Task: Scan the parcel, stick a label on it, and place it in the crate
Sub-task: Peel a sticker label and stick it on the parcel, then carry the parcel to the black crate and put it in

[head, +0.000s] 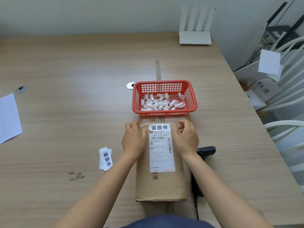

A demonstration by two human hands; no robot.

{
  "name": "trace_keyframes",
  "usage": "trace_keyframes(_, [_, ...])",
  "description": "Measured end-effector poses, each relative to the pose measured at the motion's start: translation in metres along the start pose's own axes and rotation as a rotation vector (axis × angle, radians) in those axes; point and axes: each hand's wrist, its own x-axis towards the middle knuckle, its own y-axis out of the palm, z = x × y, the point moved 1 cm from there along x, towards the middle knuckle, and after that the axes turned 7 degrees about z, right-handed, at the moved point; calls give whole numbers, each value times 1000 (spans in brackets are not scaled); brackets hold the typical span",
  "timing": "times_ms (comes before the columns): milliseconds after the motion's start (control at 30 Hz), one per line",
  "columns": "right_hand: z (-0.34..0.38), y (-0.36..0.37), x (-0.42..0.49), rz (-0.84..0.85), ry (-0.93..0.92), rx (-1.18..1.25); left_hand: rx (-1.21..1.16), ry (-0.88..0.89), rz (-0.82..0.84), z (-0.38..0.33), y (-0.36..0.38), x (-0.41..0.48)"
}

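Far left edge: white paper sheet (9,117) lying flat on the wood-grain laminate table (74,63); not involved

Left of centre: small fanned stack of white stickers with bold black characters (105,159), near the left forearm, apart from the parcel; supply for the labelling step

Left hand (134,139): fingers loosely spread, palm down on the top left part of the long brown kraft-paper parcel (160,183); holds nothing; appears to steady the parcel

Centre: parcel lies flat on the table, lengthwise toward the person, just in front of the red plastic mesh basket (164,97); white printed shipping label with barcodes (162,152) on its upper face; a white sticker with black characters (159,127) sits at the far end, above the shipping label

Judgement: step in hand is pressing the sticker down; left corner of the sticker looks slightly torn or lifted, so smooth from the middle outward, keep barcodes uncovered

Right hand (186,139): fingers curled, thumb toward the sticker's right edge; grips nothing that can be seen

Right: black handheld scanner (206,151) on the table, partly behind the right wrist; basket holds white backing scraps, so it may not be the crate; no crate identifiable
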Motion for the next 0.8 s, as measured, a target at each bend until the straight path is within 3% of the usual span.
trace_keyframes(300, [-22,-12,-68,323,104,134,-172,24,122,24,13,-31])
trace_keyframes(533, [-14,-4,-92,266,240,162,-276,8,440,47,7,-41])
trace_keyframes(800, [6,7,-111,136,276,195,-331,180,531,61,-12,-31])
